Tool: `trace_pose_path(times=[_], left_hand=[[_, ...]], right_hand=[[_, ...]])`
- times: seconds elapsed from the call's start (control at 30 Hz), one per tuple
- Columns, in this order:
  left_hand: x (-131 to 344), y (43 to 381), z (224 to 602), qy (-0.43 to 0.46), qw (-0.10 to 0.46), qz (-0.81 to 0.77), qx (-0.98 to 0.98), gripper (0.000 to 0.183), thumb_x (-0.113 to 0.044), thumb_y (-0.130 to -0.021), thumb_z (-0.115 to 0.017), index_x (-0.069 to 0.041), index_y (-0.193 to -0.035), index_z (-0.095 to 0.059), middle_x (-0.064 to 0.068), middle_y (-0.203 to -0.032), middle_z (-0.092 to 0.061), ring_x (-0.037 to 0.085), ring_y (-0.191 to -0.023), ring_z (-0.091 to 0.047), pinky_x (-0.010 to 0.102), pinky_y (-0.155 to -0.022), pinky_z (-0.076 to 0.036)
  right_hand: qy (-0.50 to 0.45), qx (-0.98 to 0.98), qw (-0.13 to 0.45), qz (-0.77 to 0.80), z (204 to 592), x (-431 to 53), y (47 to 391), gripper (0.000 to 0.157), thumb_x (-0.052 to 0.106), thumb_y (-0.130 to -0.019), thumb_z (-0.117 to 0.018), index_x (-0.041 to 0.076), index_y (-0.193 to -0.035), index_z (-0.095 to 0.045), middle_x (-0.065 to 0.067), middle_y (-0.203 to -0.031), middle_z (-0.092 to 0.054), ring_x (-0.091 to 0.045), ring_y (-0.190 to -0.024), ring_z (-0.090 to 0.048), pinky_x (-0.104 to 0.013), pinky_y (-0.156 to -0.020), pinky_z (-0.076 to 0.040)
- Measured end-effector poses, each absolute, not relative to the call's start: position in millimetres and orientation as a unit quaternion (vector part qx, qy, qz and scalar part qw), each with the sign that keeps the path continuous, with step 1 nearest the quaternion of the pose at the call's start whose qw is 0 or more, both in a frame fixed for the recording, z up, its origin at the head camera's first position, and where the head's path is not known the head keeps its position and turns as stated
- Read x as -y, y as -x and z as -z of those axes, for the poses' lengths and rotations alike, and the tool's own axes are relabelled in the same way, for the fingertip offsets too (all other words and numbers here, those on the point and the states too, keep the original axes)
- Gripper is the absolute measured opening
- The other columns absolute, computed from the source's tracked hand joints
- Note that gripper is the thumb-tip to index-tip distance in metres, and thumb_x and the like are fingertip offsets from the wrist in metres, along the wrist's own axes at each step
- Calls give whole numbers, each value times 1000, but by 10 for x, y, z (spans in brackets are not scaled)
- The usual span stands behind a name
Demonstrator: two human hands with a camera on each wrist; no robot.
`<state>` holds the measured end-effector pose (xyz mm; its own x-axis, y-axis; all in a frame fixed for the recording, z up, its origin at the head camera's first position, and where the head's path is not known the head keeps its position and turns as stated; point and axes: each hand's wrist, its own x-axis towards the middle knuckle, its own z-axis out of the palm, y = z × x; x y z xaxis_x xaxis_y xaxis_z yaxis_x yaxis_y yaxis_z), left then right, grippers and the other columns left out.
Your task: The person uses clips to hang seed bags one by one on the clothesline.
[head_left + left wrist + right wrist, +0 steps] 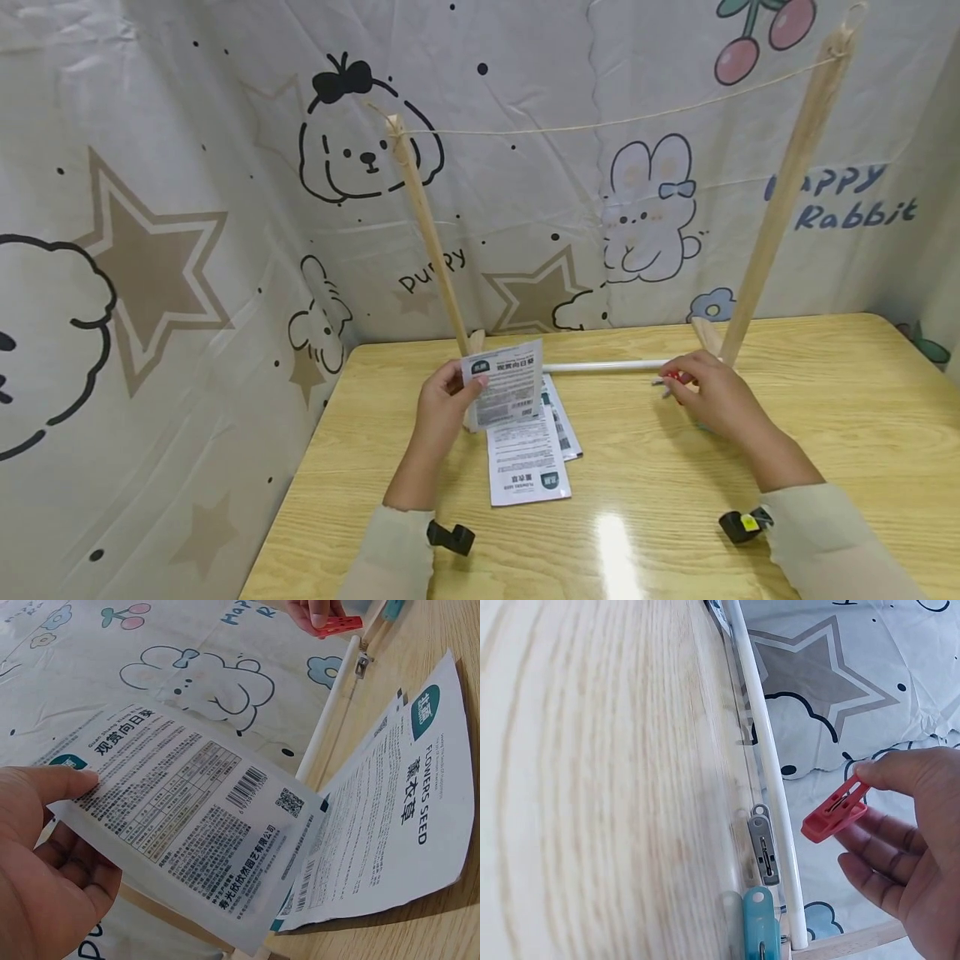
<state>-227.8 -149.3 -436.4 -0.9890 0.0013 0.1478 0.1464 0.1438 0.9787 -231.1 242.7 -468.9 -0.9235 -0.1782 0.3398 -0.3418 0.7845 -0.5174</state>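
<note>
My left hand pinches a white seed packet by its edge, thumb on the printed side. Beneath it, more seed packets lie overlapped on the table, the top one a FLOWERS SEED packet. At the right, my right hand holds a red clothespin between thumb and fingers, just above the table. Close to that hand lie a grey clothespin and a teal clothespin, beside the white rod.
Two upright wooden posts carry a thin string stretched between their tops. A white rod joins them low down. A printed cloth hangs behind the wooden table.
</note>
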Motion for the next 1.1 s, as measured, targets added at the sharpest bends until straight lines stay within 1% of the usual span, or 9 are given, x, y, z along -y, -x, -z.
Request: trace_pose_path(times=[0.2,0.43,0.6,0.8,0.97,1.1], left_hand=[[1498,2284,4359,39,61,661,747,25,-14,-93,-72,-5,-116,-68,11,-108,-71,13,-92,-65,21,-76,-55],[1507,2282,4346,20,67,671,738,24,-11,-93,-72,-4,-115,-69,10,-107,-69,14,-92,-62,20,-76,-53],[1485,2282,4341,20,70,674,735,24,-12,-93,-72,-2,-115,-68,6,-105,-69,13,-91,-62,19,-75,-52],[1471,2264,4333,35,62,679,731,24,-14,-94,-72,-3,-115,-69,11,-107,-71,13,-91,-63,21,-76,-53],[1486,2264,4321,41,62,675,734,25,-15,-94,-72,-4,-116,-69,12,-109,-71,13,-92,-64,21,-77,-54],[1492,2258,4324,45,66,673,735,25,-15,-94,-71,-4,-116,-69,13,-109,-71,13,-92,-64,21,-76,-54]], right_hand=[[-152,924,175,-304,4713,-2410,2324,13,11,-95,-69,7,-107,-73,-11,-107,-65,-28,-92,-64,-53,-83,-54],[-170,914,199,-310,4704,-2397,2323,9,9,-94,-70,8,-103,-73,-10,-108,-65,-29,-92,-67,-51,-80,-56],[-174,911,205,-312,4692,-2391,2319,10,5,-93,-70,10,-102,-72,-9,-109,-65,-29,-93,-67,-52,-79,-56],[-191,903,220,-316,4690,-2371,2322,10,2,-92,-70,7,-101,-71,-11,-112,-66,-28,-92,-68,-50,-79,-58],[-197,900,228,-315,4677,-2351,2313,12,2,-90,-73,8,-101,-72,-12,-114,-67,-26,-91,-68,-47,-80,-57],[-199,900,234,-309,4674,-2342,2299,14,5,-89,-75,12,-101,-74,-8,-114,-68,-19,-92,-66,-38,-80,-57]])
